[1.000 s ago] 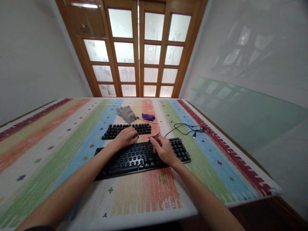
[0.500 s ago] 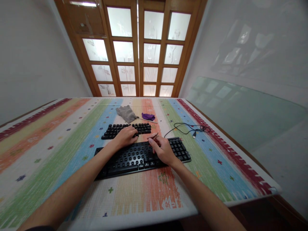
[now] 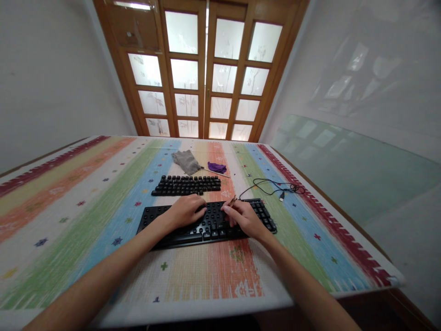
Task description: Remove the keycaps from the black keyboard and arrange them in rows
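Note:
A black keyboard (image 3: 212,221) lies across the front of the table, with many bare key posts in its main block and keycaps on its number pad. My left hand (image 3: 187,212) rests over its upper middle, thumb and fingers drawn together; whatever is between the fingertips is hidden. Over the right part, my right hand (image 3: 244,217) is closed around a thin brownish tool (image 3: 233,200) that looks like tweezers; its tip shows above the fingers. Behind the keyboard, loose black keycaps (image 3: 186,185) stand in rows.
A grey cloth (image 3: 187,162), a purple cloth (image 3: 217,167) and a thin rod (image 3: 217,173) lie behind the keycaps. The keyboard's black cable (image 3: 265,183) coils at the right, with its USB plug (image 3: 281,196). A striped tablecloth (image 3: 103,207) covers the table.
My left hand has moved from the rows of loose keycaps back toward me, onto the keyboard. My right hand stays over the keyboard's right part with the tool. The view has shifted slightly.

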`<action>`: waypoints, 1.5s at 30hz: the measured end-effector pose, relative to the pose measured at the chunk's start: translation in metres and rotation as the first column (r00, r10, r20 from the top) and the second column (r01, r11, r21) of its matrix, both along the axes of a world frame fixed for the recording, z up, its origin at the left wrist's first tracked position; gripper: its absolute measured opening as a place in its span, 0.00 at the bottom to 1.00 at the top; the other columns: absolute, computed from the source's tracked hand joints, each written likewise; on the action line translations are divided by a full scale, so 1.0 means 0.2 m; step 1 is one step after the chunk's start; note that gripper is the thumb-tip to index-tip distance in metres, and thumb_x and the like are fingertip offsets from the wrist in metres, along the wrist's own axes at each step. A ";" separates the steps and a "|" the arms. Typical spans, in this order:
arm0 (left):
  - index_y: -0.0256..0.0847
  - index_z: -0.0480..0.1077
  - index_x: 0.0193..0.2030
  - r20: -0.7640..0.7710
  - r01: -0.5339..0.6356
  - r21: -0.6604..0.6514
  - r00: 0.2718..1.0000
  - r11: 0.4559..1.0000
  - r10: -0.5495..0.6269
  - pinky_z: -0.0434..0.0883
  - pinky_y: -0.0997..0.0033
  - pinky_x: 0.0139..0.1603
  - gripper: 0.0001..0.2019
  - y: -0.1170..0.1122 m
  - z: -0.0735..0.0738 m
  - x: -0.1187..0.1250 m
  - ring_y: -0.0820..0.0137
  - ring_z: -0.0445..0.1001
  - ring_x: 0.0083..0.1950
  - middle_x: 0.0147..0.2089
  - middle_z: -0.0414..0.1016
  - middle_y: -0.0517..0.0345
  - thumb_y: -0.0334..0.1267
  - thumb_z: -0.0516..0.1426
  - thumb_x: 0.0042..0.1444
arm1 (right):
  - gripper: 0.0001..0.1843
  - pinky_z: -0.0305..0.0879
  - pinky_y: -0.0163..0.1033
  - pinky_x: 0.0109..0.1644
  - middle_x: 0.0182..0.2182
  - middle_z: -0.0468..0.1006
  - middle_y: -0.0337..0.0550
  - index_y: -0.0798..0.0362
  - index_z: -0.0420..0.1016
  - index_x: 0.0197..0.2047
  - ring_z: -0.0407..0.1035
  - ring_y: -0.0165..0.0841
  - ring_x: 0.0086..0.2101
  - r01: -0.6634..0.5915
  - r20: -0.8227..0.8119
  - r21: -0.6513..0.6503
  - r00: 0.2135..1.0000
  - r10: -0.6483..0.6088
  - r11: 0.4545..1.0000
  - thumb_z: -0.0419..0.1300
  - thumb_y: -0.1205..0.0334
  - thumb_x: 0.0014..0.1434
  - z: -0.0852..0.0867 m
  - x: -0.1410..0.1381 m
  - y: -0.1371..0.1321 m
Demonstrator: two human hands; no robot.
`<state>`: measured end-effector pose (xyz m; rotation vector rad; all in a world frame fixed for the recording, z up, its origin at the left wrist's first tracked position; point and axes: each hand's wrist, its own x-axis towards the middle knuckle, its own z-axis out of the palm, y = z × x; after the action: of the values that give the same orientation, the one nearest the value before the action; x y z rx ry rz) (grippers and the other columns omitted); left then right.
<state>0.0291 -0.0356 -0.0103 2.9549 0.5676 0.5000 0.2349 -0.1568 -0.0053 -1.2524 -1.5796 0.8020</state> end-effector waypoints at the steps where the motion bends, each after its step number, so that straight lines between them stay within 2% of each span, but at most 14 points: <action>1: 0.37 0.74 0.39 -0.005 0.004 -0.003 1.000 1.000 -0.004 0.69 0.69 0.40 0.10 -0.01 0.00 -0.01 0.67 0.73 0.38 0.35 0.75 0.52 0.37 0.52 0.63 | 0.20 0.62 0.32 0.26 0.22 0.71 0.37 0.55 0.72 0.35 0.66 0.26 0.20 -0.021 0.007 -0.013 1.000 0.021 1.000 0.55 0.45 0.64 0.00 0.00 -0.01; 7: 0.37 0.74 0.41 -0.001 0.018 -0.049 1.000 0.999 -0.018 0.70 0.69 0.40 0.12 -0.07 -0.01 -0.05 0.67 0.73 0.38 0.36 0.74 0.52 0.38 0.51 0.65 | 0.20 0.66 0.34 0.28 0.26 0.73 0.39 0.55 0.72 0.38 0.69 0.28 0.22 -0.088 -0.048 -0.053 0.995 0.086 0.995 0.55 0.45 0.64 -0.02 -0.05 -0.02; 11: 0.37 0.73 0.45 -0.016 0.011 -0.085 1.000 0.996 -0.012 0.71 0.67 0.42 0.12 -0.10 -0.01 -0.08 0.65 0.73 0.40 0.40 0.73 0.50 0.39 0.51 0.65 | 0.16 0.66 0.35 0.33 0.25 0.74 0.38 0.54 0.74 0.36 0.69 0.29 0.25 -0.161 0.138 -0.003 0.977 0.159 0.987 0.58 0.48 0.63 0.01 -0.10 -0.02; 14: 0.37 0.73 0.46 -0.017 0.011 -0.108 1.000 0.994 -0.013 0.71 0.67 0.43 0.11 -0.11 -0.01 -0.09 0.65 0.74 0.41 0.41 0.73 0.50 0.38 0.51 0.64 | 0.15 0.65 0.34 0.33 0.24 0.74 0.37 0.54 0.74 0.35 0.68 0.28 0.25 -0.144 0.224 0.025 0.965 0.134 0.989 0.58 0.51 0.64 0.03 -0.12 0.01; 18: 0.37 0.72 0.48 -0.026 -0.005 -0.124 1.000 0.992 0.002 0.72 0.66 0.46 0.12 -0.12 -0.01 -0.10 0.64 0.74 0.43 0.42 0.73 0.50 0.38 0.51 0.65 | 0.18 0.61 0.32 0.26 0.20 0.70 0.35 0.54 0.69 0.30 0.67 0.27 0.19 -0.031 0.120 -0.074 0.992 0.039 0.997 0.55 0.50 0.64 0.01 -0.11 0.08; 22: 0.38 0.71 0.54 -0.009 -0.009 -0.175 1.000 0.984 0.007 0.72 0.64 0.49 0.14 -0.12 0.00 -0.11 0.64 0.75 0.46 0.46 0.73 0.49 0.38 0.52 0.64 | 0.20 0.55 0.30 0.18 0.18 0.70 0.34 0.55 0.68 0.32 0.65 0.26 0.15 0.094 -0.085 -0.181 0.990 -0.111 0.979 0.54 0.45 0.61 -0.02 -0.08 0.15; 26: 0.38 0.70 0.54 0.073 0.009 -0.279 0.997 0.960 0.012 0.71 0.62 0.52 0.15 -0.13 0.03 -0.12 0.63 0.74 0.49 0.49 0.74 0.48 0.39 0.55 0.62 | 0.22 0.58 0.31 0.19 0.20 0.72 0.36 0.56 0.69 0.35 0.66 0.27 0.16 0.056 -0.228 -0.172 0.969 -0.095 0.983 0.57 0.42 0.57 -0.01 -0.03 0.16; 29: 0.41 0.66 0.58 0.171 0.042 -0.368 0.985 0.929 0.023 0.71 0.60 0.54 0.20 -0.14 0.05 -0.09 0.62 0.73 0.52 0.54 0.74 0.48 0.41 0.58 0.60 | 0.23 0.63 0.33 0.22 0.19 0.72 0.35 0.55 0.69 0.38 0.67 0.28 0.18 0.006 -0.280 -0.141 0.959 -0.046 0.990 0.58 0.42 0.57 -0.01 -0.01 0.14; 32: 0.41 0.66 0.59 0.240 0.036 -0.436 0.968 0.899 0.077 0.72 0.63 0.48 0.24 -0.13 0.05 -0.05 0.63 0.74 0.48 0.53 0.75 0.48 0.43 0.61 0.57 | 0.23 0.65 0.34 0.25 0.17 0.71 0.34 0.56 0.69 0.43 0.68 0.30 0.19 -0.066 -0.291 -0.117 0.956 0.029 0.991 0.57 0.42 0.60 -0.02 -0.01 0.12; 36: 0.41 0.70 0.55 0.283 0.039 -0.500 0.951 0.865 0.121 0.71 0.69 0.39 0.20 -0.12 0.05 -0.02 0.68 0.74 0.40 0.45 0.78 0.54 0.42 0.61 0.57 | 0.24 0.65 0.35 0.28 0.18 0.71 0.33 0.55 0.69 0.47 0.68 0.29 0.21 -0.086 -0.225 -0.054 0.972 0.072 0.995 0.55 0.42 0.62 -0.02 -0.01 0.08; 40: 0.40 0.72 0.51 0.296 0.046 -0.532 0.946 0.846 0.135 0.71 0.70 0.37 0.18 -0.09 0.05 -0.01 0.70 0.74 0.36 0.40 0.78 0.56 0.43 0.63 0.54 | 0.22 0.65 0.35 0.30 0.20 0.71 0.34 0.55 0.71 0.46 0.68 0.29 0.22 -0.097 -0.137 -0.017 0.986 0.094 0.995 0.55 0.43 0.64 0.00 -0.01 0.06; 45: 0.40 0.73 0.50 0.242 0.044 -0.569 0.963 0.821 0.116 0.70 0.71 0.38 0.18 -0.07 0.05 0.00 0.70 0.73 0.36 0.43 0.79 0.56 0.41 0.64 0.53 | 0.21 0.64 0.35 0.30 0.19 0.70 0.34 0.55 0.71 0.46 0.68 0.29 0.22 -0.076 -0.119 0.029 0.990 0.079 0.997 0.54 0.45 0.65 -0.01 0.01 0.05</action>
<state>0.0291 -0.0499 -0.0001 2.2632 0.6120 0.5939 0.2370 -0.1463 -0.0064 -1.1106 -1.5433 0.8881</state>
